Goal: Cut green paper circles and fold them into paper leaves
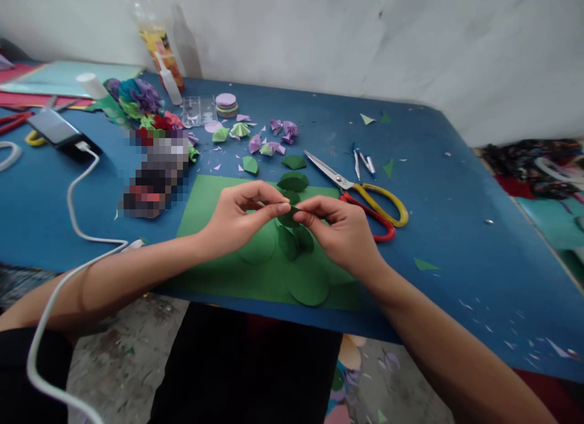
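Observation:
My left hand [249,216] and my right hand [344,232] meet above a green sheet [201,229], each with fingertips pinched on a small dark green paper piece [293,208]. Both hands are closed. Folded dark green pieces [292,181] lie just beyond my fingertips, and others sit beneath them. Nearer the table edge lies a green paper circle [308,282]. Scissors [360,193] with one yellow and one red handle rest beside my right hand, blades apart. My fingers partly hide the held piece.
At the back left stand a bottle [159,44] and a small glue bottle [168,80]. Crumpled coloured paper [137,98], purple folded pieces [285,130] and a compass [364,162] lie beyond my hands. A white cable [70,199] runs over my left forearm from a phone [57,129].

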Available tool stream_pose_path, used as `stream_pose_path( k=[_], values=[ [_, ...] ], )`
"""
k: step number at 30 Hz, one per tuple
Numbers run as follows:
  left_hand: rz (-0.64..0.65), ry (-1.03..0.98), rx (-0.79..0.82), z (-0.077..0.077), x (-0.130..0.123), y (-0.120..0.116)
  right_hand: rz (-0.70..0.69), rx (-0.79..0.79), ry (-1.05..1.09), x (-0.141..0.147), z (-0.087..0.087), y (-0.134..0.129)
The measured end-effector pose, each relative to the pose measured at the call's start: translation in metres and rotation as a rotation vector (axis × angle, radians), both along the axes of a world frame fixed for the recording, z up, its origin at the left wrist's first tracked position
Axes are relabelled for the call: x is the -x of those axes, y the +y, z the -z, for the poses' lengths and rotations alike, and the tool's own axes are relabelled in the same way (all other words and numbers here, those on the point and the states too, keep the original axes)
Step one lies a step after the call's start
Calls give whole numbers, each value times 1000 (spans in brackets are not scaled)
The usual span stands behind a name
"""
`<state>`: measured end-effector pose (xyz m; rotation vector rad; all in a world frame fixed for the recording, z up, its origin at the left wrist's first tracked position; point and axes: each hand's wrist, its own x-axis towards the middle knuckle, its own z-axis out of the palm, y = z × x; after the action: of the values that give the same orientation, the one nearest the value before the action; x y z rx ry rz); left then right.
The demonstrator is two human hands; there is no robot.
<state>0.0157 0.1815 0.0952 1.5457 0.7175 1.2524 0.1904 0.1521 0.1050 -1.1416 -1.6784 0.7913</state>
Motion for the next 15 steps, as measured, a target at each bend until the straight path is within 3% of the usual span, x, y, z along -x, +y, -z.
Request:
stream_pose_path(
  k=[5,8,13,15],
  values=[
    [-37,4,-31,4,0,3,-35,30,82,2,4,-1],
    [-19,144,-115,0,3,10,9,-26,55,-6,3,1],
    [320,895,-390,-15,26,25,131,-269,-362,-33,-2,16],
    [394,1134,-404,-18,34,28,115,-278,-574,-41,1,22]
  ],
)
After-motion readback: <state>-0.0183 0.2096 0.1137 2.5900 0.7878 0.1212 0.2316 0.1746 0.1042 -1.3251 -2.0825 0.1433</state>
